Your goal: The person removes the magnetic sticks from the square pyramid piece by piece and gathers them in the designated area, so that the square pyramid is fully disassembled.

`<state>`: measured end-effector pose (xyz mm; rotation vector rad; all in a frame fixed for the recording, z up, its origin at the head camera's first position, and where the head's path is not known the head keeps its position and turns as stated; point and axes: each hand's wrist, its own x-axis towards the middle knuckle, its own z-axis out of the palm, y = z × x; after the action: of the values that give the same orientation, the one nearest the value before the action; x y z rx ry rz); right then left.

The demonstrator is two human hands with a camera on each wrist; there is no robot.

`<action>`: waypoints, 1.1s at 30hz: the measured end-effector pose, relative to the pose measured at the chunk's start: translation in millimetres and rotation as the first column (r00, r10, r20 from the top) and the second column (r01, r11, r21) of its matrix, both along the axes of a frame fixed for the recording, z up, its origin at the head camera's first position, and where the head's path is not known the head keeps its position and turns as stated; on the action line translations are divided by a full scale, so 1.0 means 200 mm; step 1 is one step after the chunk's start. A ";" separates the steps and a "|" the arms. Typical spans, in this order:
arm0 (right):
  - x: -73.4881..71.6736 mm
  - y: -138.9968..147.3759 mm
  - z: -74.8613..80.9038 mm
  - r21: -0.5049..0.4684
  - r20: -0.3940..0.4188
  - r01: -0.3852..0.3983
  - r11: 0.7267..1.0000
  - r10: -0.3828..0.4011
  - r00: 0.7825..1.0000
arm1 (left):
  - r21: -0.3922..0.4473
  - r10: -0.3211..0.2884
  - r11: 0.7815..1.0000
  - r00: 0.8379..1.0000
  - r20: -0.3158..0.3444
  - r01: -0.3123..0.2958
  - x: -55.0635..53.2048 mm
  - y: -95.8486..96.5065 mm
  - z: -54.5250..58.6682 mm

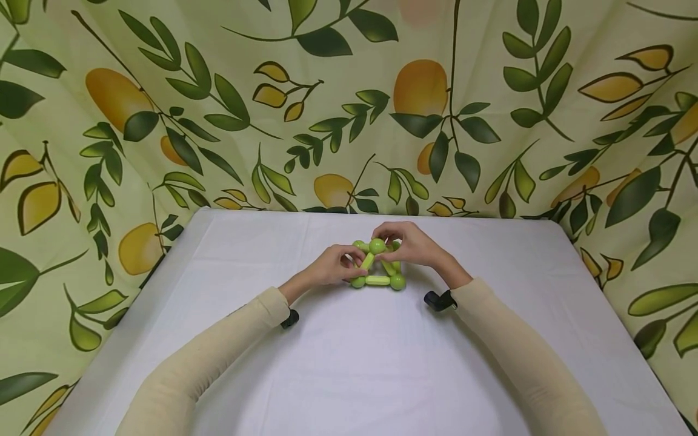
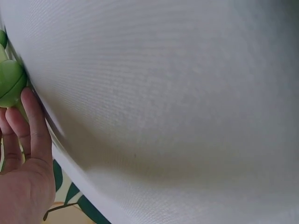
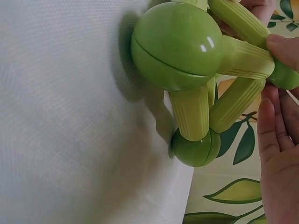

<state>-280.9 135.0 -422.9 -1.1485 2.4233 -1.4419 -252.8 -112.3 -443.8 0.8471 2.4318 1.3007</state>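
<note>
White cloth covers the table (image 1: 349, 375) before me, and my beige sleeves (image 1: 180, 369) reach over it. My left hand (image 1: 327, 265) is partly curled, pinching the left side of the green frame (image 1: 368, 262); exactly which part, I can't tell. My right hand (image 1: 411, 245), fingers bent, pinches at the top ball (image 1: 377, 246). The frame stands on the cloth between my hands, a pyramid of balls and ribbed rods. I take the step in hand to be working that upper joint; the next move seems to call for steadying the lower balls (image 1: 397, 281) and pressing there. Its peak points up; no clear long axis, though the front rod (image 1: 377, 280) runs left to right. Beyond hangs a leaf-and-fruit curtain (image 1: 349, 79).
</note>
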 end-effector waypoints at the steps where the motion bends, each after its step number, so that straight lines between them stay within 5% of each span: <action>1: -0.01 0.00 0.00 0.002 -0.008 0.002 1.000 -0.002 1.000 | -0.002 0.000 1.000 1.000 0.000 0.000 0.00 0.00 0.00; 7: -0.03 0.06 0.03 -0.037 -0.036 0.069 0.997 -0.070 0.997 | -0.017 -0.034 0.999 0.999 -0.016 0.034 0.02 0.01 0.02; 13: -0.04 0.08 0.06 -0.043 0.002 0.063 0.997 -0.063 0.998 | -0.009 0.003 1.000 1.000 -0.025 -0.003 0.02 0.01 0.02; 33: -0.08 0.06 -0.01 -0.184 0.074 0.059 0.981 -0.046 0.996 | -0.009 0.008 1.000 1.000 -0.024 -0.008 0.03 0.01 0.02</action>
<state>-297.2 146.2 -425.4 -1.0544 2.3300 -1.7257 -247.5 -111.3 -440.7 0.8563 2.4596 1.2886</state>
